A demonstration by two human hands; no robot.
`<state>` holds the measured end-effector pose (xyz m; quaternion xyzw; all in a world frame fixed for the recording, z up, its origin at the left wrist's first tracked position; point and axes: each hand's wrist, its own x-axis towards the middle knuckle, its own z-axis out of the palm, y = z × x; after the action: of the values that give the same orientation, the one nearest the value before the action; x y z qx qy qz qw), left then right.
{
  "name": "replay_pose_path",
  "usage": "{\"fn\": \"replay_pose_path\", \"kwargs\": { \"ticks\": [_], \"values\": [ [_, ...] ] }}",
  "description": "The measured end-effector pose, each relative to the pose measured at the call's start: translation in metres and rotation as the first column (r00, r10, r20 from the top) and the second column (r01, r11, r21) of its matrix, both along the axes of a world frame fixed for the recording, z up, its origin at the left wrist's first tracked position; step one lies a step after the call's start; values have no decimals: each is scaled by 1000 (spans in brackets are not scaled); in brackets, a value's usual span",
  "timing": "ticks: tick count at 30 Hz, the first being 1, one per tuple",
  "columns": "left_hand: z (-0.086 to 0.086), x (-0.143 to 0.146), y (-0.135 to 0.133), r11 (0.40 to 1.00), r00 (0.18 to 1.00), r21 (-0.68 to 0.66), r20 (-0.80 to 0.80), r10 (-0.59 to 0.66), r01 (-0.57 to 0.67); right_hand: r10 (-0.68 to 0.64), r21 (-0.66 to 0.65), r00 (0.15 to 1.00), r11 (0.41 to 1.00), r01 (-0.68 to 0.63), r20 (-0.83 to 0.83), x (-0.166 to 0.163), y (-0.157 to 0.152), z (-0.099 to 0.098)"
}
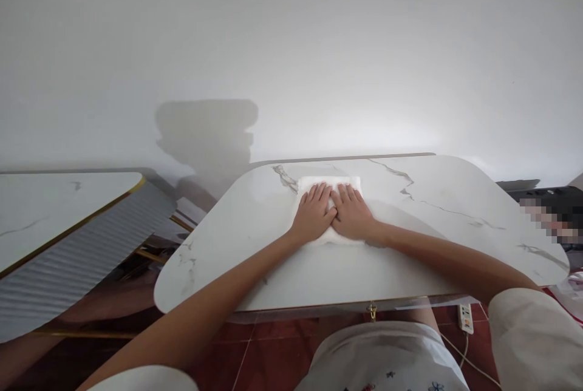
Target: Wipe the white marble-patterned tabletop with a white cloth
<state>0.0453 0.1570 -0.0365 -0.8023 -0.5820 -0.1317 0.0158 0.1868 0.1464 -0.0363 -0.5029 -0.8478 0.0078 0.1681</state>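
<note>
Pressing evenly through both palms should hold the white cloth (331, 237) flat on the marble-patterned table (310, 275). The left hand (313, 214) and right hand (351, 214) lie palm-down on top, fingers extended, thumbs meeting, neither gripping anything.

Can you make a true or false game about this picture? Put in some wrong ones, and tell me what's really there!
1. The left hand and the right hand both lie on the white cloth. True.
2. The left hand is far from the right hand. False: they are side by side.
3. The table has grey streaks on its white top. True.
4. The white cloth hangs off the table's edge. False: it lies on top, away from the edges.
5. A second table stands to the left of the first. True.
6. Green grass grows under the first table. False: there is a red floor.
</note>
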Motion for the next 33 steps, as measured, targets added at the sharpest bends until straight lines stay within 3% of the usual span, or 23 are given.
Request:
{"fn": "replay_pose_path", "kwargs": {
  "ticks": [8, 13, 24, 33],
  "values": [
    [4, 3, 81, 999, 999, -24, -3, -37, 37, -52, 18, 997, 999, 51, 59, -1, 78, 1],
    [1, -1, 116, 1000, 999, -9, 30, -29, 29, -55, 27, 996, 998, 54, 66, -4, 116, -1],
    [-3, -7, 163, 998, 1000, 57, 1, 1, -1, -38, 33, 999, 999, 37, 20, -10, 165, -3],
    [-7, 1, 171, 996, 998, 84, -63, 15, -10, -56, 60, 998, 997, 55, 14, -3, 164, -4]
  ]
}}
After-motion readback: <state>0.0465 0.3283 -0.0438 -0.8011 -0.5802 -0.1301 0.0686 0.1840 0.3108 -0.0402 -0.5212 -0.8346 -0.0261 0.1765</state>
